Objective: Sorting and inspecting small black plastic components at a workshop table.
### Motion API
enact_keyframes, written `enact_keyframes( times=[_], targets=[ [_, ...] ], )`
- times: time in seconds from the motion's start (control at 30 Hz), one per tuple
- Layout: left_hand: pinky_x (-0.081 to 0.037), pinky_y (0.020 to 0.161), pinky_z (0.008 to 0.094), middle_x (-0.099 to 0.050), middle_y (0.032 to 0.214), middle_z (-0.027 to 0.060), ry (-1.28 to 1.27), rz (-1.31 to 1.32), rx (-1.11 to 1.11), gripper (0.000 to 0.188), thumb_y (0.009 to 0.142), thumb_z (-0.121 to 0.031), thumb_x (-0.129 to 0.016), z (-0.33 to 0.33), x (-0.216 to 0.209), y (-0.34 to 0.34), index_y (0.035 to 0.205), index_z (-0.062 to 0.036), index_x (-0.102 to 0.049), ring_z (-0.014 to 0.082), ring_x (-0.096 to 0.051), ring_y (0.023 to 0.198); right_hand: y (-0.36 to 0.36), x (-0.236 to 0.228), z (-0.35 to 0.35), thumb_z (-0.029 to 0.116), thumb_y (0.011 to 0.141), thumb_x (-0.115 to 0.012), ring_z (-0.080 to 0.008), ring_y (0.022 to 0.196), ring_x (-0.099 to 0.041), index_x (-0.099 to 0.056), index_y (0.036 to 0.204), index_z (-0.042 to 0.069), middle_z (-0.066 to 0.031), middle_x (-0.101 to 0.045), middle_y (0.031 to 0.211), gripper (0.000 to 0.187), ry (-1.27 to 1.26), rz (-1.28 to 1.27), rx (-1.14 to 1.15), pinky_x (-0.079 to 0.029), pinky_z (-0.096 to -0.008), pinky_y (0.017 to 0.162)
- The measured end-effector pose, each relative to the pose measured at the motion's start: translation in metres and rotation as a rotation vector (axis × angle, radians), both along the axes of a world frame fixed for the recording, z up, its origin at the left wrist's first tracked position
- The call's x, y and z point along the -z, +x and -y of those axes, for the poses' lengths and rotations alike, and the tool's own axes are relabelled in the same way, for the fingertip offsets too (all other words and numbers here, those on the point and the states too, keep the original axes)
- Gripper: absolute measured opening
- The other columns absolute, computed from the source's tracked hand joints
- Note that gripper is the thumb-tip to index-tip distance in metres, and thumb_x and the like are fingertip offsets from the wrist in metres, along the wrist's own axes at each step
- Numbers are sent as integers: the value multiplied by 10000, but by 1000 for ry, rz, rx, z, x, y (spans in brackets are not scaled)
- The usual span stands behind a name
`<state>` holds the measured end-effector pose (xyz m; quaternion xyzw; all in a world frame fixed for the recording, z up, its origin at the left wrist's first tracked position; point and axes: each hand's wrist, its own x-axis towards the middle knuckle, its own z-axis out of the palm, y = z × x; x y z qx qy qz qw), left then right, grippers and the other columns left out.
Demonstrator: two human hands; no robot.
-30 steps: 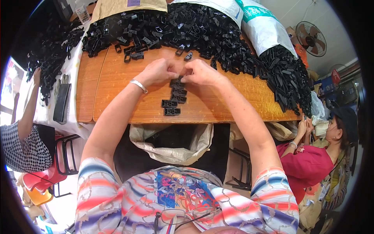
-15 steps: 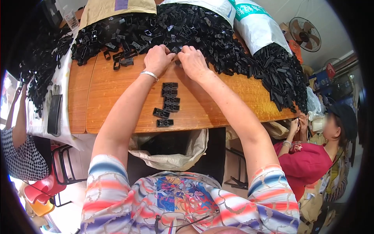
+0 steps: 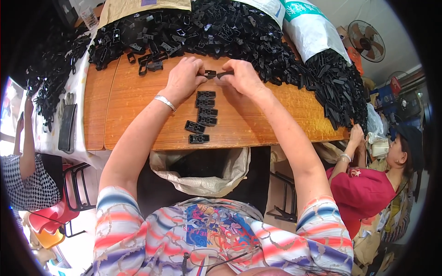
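Pinched in my left hand [image 3: 185, 77] is a small black plastic housing [image 3: 210, 73] with an opening in it. My right hand [image 3: 244, 77] grips a slim dark plastic piece [image 3: 224, 74], its tip pointing at the housing; a narrow gap seems to lie between them. Both hands are just above the wooden table [image 3: 147, 101], at the near edge of a big heap of loose black plastic parts [image 3: 221, 27]. Below my hands, several black plastic assemblies [image 3: 206, 103] lie in an uneven column running toward me.
A tan sack [image 3: 142, 5] and a white-and-green sack [image 3: 313, 32] spill parts onto the table. Slim black pieces [image 3: 334, 87] pile up at the right. An open woven sack [image 3: 202, 181] hangs below the front edge. Co-workers sit at right [image 3: 363, 188] and left [image 3: 32, 177].
My hands have drawn back from the heap and moved apart. The housing and the slim piece now show between my fingers. The view has shifted slightly.
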<state>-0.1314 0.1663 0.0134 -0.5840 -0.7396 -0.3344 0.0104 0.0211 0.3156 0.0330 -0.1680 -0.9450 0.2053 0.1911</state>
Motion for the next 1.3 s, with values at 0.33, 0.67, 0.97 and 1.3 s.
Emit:
enact_keyframes(
  times=[0.33, 0.67, 0.97, 1.3],
  targets=[
    [-496, 810, 375, -661, 924, 92, -4, 151, -55, 352, 758, -191, -790, 1, 9, -4, 1058, -63, -659, 268, -602, 918, -39, 19, 31, 161, 699, -824, -320, 883, -649, -649, 933, 59, -102, -657, 955, 309, -35, -225, 15, -517, -405, 757],
    [-503, 797, 361, -657, 890, 81, -103, 212, -65, 308, 732, -159, -804, 1, 3, -10, 966, -29, -651, 251, -617, 881, -25, 13, 22, 105, 729, -798, -316, 855, -658, -689, 980, 38, -129, -652, 942, 282, -211, -102, -36, -526, -393, 768],
    [-515, 691, 312, -682, 816, 100, -244, 572, 45, 250, 795, -222, -748, -4, 0, -23, 928, -15, -701, 203, -653, 768, -39, -10, 16, 92, 688, -809, -293, 836, -692, -718, 946, 12, -155, -704, 898, 285, -38, 146, -46, -549, -370, 772],
    [-491, 658, 345, -661, 757, 98, -222, 295, -34, 229, 841, -232, -708, -17, -3, -21, 879, -8, -677, 214, -626, 699, -36, 2, 12, 113, 769, -797, -188, 708, -689, -678, 1028, -24, -140, -719, 881, 317, -251, 216, 17, -542, -336, 635]
  ],
)
